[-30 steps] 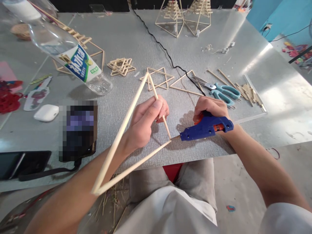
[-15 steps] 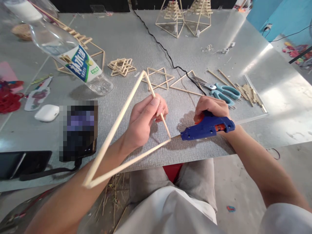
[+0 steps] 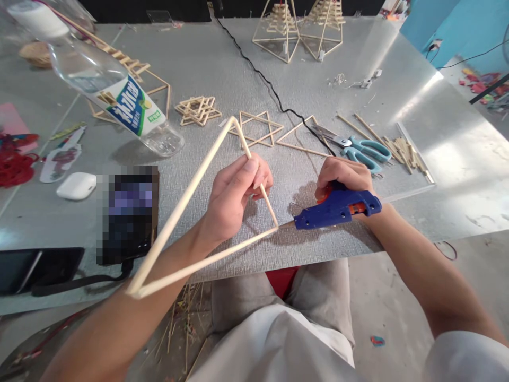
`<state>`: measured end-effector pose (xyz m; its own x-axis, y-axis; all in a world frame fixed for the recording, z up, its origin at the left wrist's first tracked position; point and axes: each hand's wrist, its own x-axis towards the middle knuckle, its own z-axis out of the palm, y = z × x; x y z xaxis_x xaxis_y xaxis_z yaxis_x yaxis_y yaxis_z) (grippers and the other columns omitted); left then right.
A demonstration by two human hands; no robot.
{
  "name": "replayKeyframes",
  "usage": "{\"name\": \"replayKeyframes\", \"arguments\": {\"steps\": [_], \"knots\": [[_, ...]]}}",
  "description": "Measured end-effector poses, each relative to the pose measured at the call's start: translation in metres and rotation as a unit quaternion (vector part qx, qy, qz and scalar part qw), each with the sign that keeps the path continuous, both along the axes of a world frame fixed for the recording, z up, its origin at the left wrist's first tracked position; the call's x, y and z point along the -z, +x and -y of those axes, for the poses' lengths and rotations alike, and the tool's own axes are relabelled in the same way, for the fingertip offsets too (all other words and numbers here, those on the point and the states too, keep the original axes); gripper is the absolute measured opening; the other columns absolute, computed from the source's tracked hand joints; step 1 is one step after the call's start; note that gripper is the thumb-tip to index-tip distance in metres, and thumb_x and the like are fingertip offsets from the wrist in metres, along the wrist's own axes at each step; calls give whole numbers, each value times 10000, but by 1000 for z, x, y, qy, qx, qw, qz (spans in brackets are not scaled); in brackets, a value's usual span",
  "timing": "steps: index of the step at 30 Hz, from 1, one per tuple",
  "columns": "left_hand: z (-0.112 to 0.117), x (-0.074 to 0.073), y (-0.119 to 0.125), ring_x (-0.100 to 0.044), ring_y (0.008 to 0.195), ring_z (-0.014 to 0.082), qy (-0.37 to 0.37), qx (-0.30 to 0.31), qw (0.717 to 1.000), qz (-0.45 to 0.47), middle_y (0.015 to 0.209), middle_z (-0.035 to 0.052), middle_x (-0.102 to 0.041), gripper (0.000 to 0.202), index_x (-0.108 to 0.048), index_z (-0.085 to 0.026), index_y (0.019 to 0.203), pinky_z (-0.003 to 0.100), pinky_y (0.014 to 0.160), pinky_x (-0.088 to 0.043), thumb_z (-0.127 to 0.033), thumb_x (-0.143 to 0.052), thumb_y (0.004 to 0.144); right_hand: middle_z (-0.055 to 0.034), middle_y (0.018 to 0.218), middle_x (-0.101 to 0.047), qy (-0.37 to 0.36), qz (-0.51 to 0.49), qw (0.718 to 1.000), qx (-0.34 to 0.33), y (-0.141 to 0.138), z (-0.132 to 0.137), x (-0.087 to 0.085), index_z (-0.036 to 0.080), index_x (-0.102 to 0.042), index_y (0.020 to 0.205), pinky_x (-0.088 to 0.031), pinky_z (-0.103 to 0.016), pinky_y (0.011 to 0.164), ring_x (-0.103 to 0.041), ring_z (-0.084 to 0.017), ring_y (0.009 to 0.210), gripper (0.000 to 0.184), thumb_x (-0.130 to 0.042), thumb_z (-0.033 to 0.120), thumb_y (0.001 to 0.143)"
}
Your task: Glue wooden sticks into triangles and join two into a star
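My left hand (image 3: 234, 199) pinches the stick triangle (image 3: 186, 196) by its eleven-to-five o'clock side; my right hand (image 3: 344, 175) grips the glue gun (image 3: 338, 208), nozzle touching the triangle's lower corner from three o'clock

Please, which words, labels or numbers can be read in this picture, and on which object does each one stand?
"补水啦": white characters on the blue label of the clear bottle, read with some doubt.
Print in the green patch on that label: too small to read.
Screen of the pixelated dark device: unreadable.
No text seen on the glue gun in the right hand or the stick triangle in the left hand.
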<state>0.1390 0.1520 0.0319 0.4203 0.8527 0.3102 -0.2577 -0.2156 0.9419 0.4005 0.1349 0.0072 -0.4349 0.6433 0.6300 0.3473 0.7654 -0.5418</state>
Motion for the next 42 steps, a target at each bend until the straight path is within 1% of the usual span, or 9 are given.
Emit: {"name": "replayKeyframes", "arguments": {"steps": [5,11,14,21,28,32,34,39,42], "knots": [[0,2,0,-420,600,151,1,1,1000,-3,666,-18,-391,532,-402,-242,730,306,548,-405,-612,-566,1075,21,718,-683,-13,-6,1000,9,0,0,1,301,-622,891,-466,-397,627,-611,-212,631,247,-826,426,953],[1,5,-1,-434,618,151,9,11,1000,-2,675,-18,-395,512,-398,-240,736,303,580,-422,-573,-556,1091,42,741,-664,29,-7,999,-15,-3,-1,-1,266,-601,932,-441,-334,635,-594,-161,646,175,-769,250,976],[1,7,-1,-448,634,154,19,5,1000,-11,689,-13,-407,496,-417,-237,738,298,586,-422,-551,-551,1098,40,747,-661,31,2,999,-12,-3,0,-2,252,-592,932,-438,-318,647,-587,-150,657,165,-741,214,993],[1,11,-1,-425,627,150,39,11,999,-24,684,-12,-391,487,-461,-228,740,289,565,-381,-541,-545,1104,21,734,-670,54,34,998,6,-6,2,-8,256,-604,906,-446,-329,644,-582,-161,655,176,-688,292,1057],[-1,14,-2,-445,630,143,58,11,998,-21,687,-8,-393,468,-506,-218,748,287,557,-384,-507,-554,1113,25,744,-686,68,24,997,14,-2,-1,-4,274,-600,917,-475,-350,635,-592,-167,651,153,-696,247,1034],[-3,14,-3,-436,603,135,34,-3,999,-12,672,-16,-396,489,-518,-223,739,274,538,-402,-564,-601,1080,8,719,-651,64,-7,992,105,2,-2,-4,298,-576,866,-478,-381,572,-584,-182,601,234,-770,359,984],[-4,13,-2,-417,575,123,24,-14,1000,6,673,-20,-410,492,-528,-224,741,266,515,-391,-583,-631,1061,14,703,-629,74,-7,988,132,4,-3,-5,290,-568,866,-461,-364,556,-552,-166,576,234,-757,364,982],[-4,9,1,-408,534,107,29,-47,998,36,633,-36,-395,488,-540,-223,739,250,475,-360,-582,-667,1045,35,689,-580,88,2,989,119,8,-7,-4,277,-565,852,-406,-320,527,-510,-141,556,257,-772,385,959],[-4,7,1,-421,518,108,43,-69,996,39,601,-45,-371,494,-551,-226,738,250,464,-358,-595,-659,1048,36,689,-596,92,13,990,105,11,-9,-3,281,-583,854,-424,-329,537,-537,-154,563,235,-795,329,945]]}}
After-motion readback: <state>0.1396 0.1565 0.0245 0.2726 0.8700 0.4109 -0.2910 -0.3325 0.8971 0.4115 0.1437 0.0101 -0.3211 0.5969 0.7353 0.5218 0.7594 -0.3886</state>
